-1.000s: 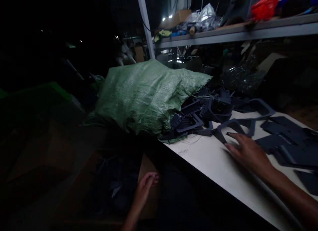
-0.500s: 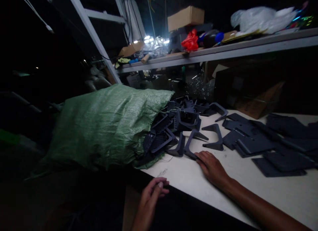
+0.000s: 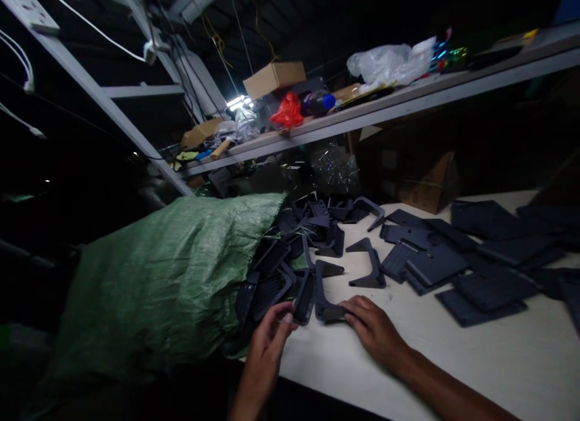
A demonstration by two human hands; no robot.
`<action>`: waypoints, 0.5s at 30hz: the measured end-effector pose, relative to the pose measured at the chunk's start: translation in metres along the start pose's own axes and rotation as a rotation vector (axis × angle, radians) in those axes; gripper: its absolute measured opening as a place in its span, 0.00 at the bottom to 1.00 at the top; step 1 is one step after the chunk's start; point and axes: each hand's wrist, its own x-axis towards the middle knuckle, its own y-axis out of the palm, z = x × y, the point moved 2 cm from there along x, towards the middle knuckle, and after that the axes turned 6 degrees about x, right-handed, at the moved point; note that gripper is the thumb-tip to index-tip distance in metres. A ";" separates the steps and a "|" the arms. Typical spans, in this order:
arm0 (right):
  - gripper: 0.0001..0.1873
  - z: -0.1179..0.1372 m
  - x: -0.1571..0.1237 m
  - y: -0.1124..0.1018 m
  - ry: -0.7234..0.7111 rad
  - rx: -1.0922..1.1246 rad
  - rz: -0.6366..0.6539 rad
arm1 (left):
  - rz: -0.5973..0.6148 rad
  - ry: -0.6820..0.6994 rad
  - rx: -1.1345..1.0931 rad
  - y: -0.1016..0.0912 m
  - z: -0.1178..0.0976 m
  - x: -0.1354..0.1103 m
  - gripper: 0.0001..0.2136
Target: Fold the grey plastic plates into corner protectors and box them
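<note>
Your left hand (image 3: 270,333) lifts with fingers loosely curled; your right hand (image 3: 374,327) stretches forward, palm down.

Coarse woven green sack (image 3: 163,282), matt dark plastic brackets (image 3: 326,297), smooth pale tabletop (image 3: 408,372)

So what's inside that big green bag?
Dark plastic parts spill from the open mouth of the green woven sack onto the white table. Deeper inside, the sack hides its contents.
</note>
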 end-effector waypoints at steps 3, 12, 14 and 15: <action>0.15 0.000 0.001 -0.001 0.026 0.026 0.001 | -0.004 -0.028 0.022 0.004 -0.003 0.004 0.27; 0.13 0.010 0.003 -0.005 -0.032 -0.039 -0.104 | 0.079 -0.196 -0.005 0.015 0.026 -0.020 0.30; 0.12 0.013 0.003 -0.008 -0.083 -0.075 -0.181 | 0.093 -0.243 -0.008 0.013 0.032 -0.024 0.31; 0.12 0.014 0.003 -0.010 -0.098 -0.093 -0.207 | 0.098 -0.263 -0.006 0.011 0.034 -0.027 0.32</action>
